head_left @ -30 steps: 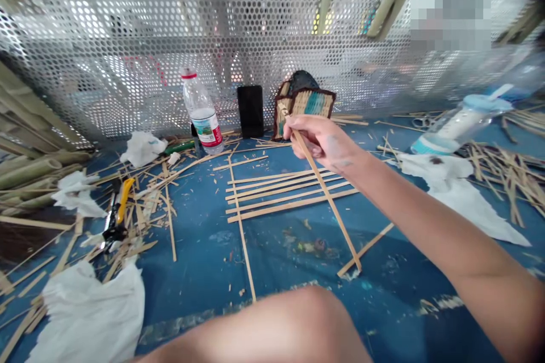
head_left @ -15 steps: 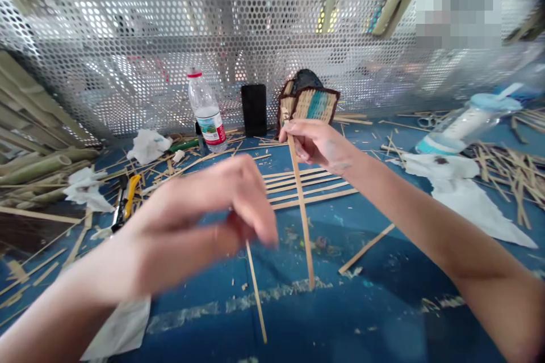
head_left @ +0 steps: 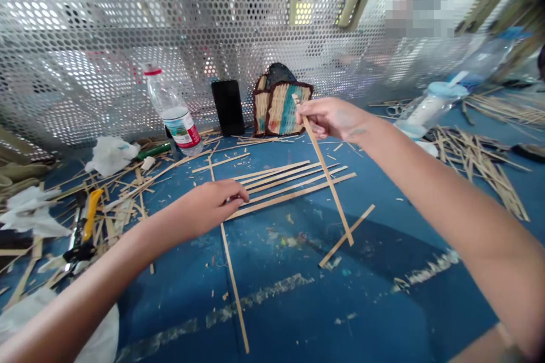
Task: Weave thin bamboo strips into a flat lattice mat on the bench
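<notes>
My right hand [head_left: 334,118] pinches the top end of a long bamboo strip [head_left: 327,173] that slants down to the blue mat [head_left: 383,272]. My left hand [head_left: 213,207] rests, fingers curled, on the near ends of several bamboo strips [head_left: 289,181] laid side by side on the mat. A longer strip [head_left: 227,255] crosses under their left ends and runs toward me. Another loose strip [head_left: 347,235] lies to the right.
A water bottle [head_left: 172,113], a black phone [head_left: 229,106] and a woven fan [head_left: 279,105] stand against the perforated metal wall. Bamboo scraps, tissues and a yellow-handled cutter [head_left: 85,227] lie at left. A spray bottle [head_left: 430,108] and a strip pile [head_left: 481,167] are at right.
My left hand came into view, swept forward and settled on the ends of the laid strips. My right hand swung the held strip. The camera turned slightly.
</notes>
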